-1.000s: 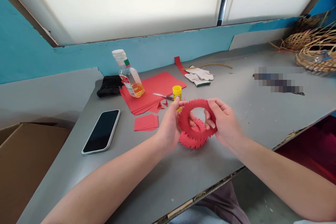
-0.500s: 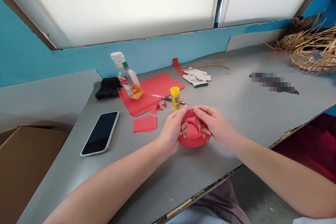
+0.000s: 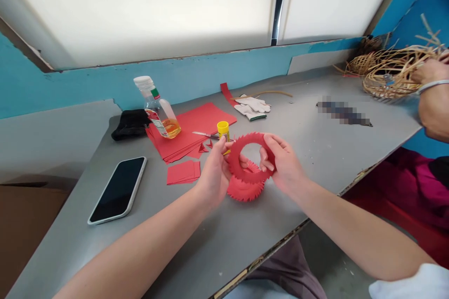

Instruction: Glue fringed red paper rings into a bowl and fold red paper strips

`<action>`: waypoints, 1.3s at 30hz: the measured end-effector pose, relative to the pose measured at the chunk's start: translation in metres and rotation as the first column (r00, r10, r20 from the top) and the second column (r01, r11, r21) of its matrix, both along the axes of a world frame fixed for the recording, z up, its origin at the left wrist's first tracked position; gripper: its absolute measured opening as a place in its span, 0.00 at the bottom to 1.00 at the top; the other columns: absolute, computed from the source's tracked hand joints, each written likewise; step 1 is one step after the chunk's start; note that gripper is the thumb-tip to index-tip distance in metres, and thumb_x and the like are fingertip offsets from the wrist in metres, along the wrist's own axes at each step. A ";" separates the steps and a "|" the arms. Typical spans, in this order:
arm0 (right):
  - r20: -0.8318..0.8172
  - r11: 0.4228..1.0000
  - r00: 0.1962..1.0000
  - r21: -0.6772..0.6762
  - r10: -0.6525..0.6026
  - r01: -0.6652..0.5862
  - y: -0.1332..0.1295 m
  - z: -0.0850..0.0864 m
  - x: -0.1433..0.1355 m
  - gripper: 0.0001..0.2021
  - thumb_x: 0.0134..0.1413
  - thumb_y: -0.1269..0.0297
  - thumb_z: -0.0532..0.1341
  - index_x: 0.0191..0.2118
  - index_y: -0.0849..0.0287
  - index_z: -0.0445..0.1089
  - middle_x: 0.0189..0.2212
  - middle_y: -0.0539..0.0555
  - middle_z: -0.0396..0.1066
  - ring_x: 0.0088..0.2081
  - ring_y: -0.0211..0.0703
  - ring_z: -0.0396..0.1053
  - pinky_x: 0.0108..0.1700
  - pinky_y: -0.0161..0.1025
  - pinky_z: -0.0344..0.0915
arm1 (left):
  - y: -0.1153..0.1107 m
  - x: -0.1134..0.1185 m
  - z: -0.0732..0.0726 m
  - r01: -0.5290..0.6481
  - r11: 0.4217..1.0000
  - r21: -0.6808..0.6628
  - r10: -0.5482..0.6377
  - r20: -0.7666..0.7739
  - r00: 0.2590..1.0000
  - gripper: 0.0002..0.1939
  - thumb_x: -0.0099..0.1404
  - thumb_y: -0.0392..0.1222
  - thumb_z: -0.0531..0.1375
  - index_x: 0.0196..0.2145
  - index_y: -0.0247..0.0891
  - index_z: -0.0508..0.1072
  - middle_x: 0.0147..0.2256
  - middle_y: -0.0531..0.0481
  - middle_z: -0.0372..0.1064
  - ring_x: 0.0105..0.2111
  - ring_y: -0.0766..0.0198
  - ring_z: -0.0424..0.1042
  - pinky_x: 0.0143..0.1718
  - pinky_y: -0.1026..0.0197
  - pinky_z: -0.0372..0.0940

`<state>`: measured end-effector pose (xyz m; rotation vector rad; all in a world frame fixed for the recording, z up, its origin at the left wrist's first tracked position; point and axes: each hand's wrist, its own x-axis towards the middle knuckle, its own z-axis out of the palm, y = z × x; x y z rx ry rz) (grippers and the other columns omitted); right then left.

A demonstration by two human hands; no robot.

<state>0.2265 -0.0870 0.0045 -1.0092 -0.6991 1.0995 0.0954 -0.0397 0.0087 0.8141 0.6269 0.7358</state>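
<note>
Both hands hold up a red paper ring (image 3: 251, 178) with a saw-toothed outer edge, its flat face towards me. My left hand (image 3: 216, 168) has it by the left side, thumb in front and fingertips showing through the hole. On the opposite side my right hand (image 3: 282, 159) pinches the rim, with its fingers curled behind and into the opening. Under the ring lies another red toothed paper piece (image 3: 245, 192), partly covered by it. A yellow glue stick (image 3: 223, 129) stands just behind my left thumb.
Left of my hands are small red paper cards (image 3: 183, 172), red sheets (image 3: 206, 119), a bottle (image 3: 163, 117) and a phone (image 3: 117, 190). A craft knife (image 3: 206, 135) lies near the glue stick. Beyond are white gloves (image 3: 253, 106). At right, another person's hand (image 3: 431, 72) touches a wicker basket (image 3: 389, 74).
The ring has been lifted and turned to face me, uncovering part of the toothed piece below. My hands have moved apart to its two sides. Another person's hand has appeared at right.
</note>
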 end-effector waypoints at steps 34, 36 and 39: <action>0.205 0.956 0.969 -0.230 -0.135 0.182 0.028 -0.006 0.104 0.13 0.45 0.52 0.61 0.26 0.58 0.64 0.19 0.47 0.60 0.19 0.34 0.58 0.23 0.37 0.64 | 0.063 -0.020 -0.025 -0.124 0.713 0.690 0.454 -0.319 0.832 0.19 0.59 0.44 0.58 0.48 0.40 0.62 0.43 0.46 0.65 0.43 0.61 0.65 0.40 0.61 0.59; 0.255 0.945 0.964 -0.289 -0.077 0.152 0.039 -0.017 0.117 0.13 0.44 0.53 0.62 0.24 0.59 0.65 0.18 0.48 0.61 0.19 0.36 0.61 0.24 0.38 0.64 | 0.068 -0.016 -0.037 0.002 0.718 0.696 0.415 -0.431 0.801 0.21 0.56 0.43 0.60 0.48 0.40 0.64 0.45 0.46 0.66 0.43 0.60 0.65 0.38 0.62 0.58; 0.360 0.927 0.932 -0.334 -0.043 0.171 0.049 -0.032 0.128 0.13 0.42 0.54 0.62 0.24 0.60 0.67 0.17 0.50 0.63 0.21 0.39 0.63 0.25 0.39 0.63 | 0.072 -0.010 -0.050 0.072 0.705 0.706 0.430 -0.506 0.748 0.19 0.52 0.42 0.63 0.44 0.41 0.69 0.41 0.49 0.68 0.37 0.59 0.65 0.34 0.62 0.57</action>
